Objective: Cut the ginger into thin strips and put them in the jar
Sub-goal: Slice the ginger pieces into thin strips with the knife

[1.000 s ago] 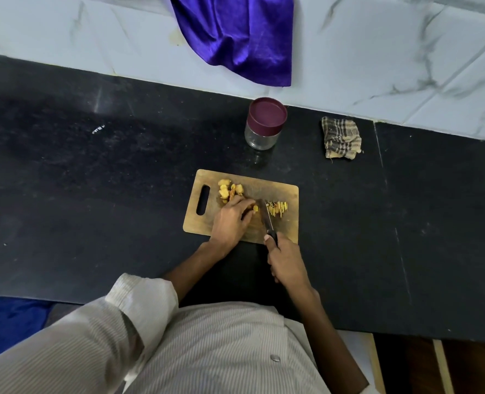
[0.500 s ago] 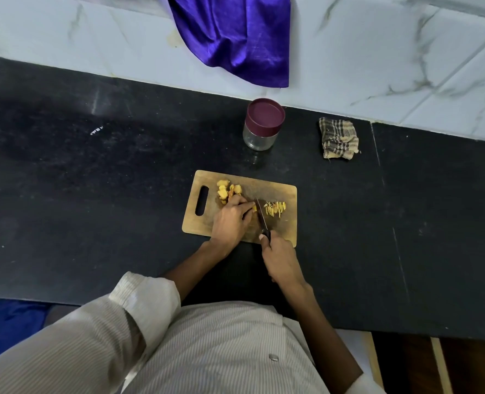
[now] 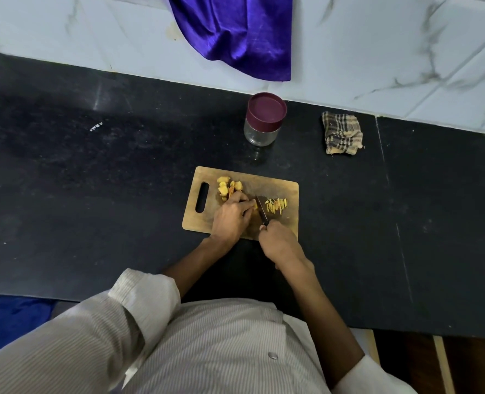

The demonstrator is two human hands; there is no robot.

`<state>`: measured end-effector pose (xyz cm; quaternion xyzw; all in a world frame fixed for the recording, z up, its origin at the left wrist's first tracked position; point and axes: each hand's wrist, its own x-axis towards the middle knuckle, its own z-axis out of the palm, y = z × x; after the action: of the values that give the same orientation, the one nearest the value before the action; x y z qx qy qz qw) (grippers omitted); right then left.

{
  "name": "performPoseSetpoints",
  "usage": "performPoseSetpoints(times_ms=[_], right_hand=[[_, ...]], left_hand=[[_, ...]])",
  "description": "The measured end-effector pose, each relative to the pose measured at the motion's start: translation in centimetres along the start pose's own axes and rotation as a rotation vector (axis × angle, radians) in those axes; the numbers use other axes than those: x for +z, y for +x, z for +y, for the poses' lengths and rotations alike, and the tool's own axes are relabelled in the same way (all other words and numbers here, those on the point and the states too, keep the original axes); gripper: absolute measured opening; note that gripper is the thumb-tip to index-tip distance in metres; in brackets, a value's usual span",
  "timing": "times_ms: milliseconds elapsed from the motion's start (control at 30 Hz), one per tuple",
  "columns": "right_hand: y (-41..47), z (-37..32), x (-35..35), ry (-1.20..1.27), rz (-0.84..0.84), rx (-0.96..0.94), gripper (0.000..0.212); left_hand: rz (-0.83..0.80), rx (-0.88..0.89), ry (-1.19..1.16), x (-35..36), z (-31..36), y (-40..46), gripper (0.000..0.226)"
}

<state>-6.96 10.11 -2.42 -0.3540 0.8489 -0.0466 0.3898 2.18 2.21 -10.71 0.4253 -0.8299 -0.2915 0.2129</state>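
Observation:
A wooden cutting board [image 3: 289, 189] lies on the black counter. Several peeled yellow ginger chunks [image 3: 228, 185] sit at its back left. My left hand [image 3: 231, 216] pinches a small ginger piece [image 3: 254, 206] against the board with curled fingers. Just right of those fingers is the blade of the knife [image 3: 262, 210], whose handle my right hand [image 3: 279, 241] grips. A small heap of thin ginger strips [image 3: 276, 205] lies right of the blade. The glass jar [image 3: 264, 119] with a maroon lid on it stands behind the board.
A folded checked cloth [image 3: 341, 132] lies right of the jar near the wall. A purple cloth [image 3: 235, 35] hangs down the marble wall behind the jar. The black counter [image 3: 93, 180] stretches to both sides, and its front edge is at my waist.
My right hand and the knife have shifted slightly forward and left along the board. The left hand stays holding the ginger piece.

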Motion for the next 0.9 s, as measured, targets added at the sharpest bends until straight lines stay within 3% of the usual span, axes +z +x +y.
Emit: performPoseSetpoints(times_ms=[433, 633, 900], right_hand=[[-1.3, 1.8, 2.2, -0.027, 0.068, -0.023, 0.033], [-0.8, 1.7, 2.8, 0.072, 0.134, -0.032, 0.026], [-0.8, 2.9, 2.2, 0.165, 0.143, -0.024, 0.033]], left_hand=[[0.017, -0.01, 0.012, 0.1, 0.0, -0.1, 0.018], [-0.015, -0.026, 0.015, -0.1, 0.1, 0.0, 0.022], [0.023, 0.0, -0.006, -0.2, 0.1, -0.2, 0.019]])
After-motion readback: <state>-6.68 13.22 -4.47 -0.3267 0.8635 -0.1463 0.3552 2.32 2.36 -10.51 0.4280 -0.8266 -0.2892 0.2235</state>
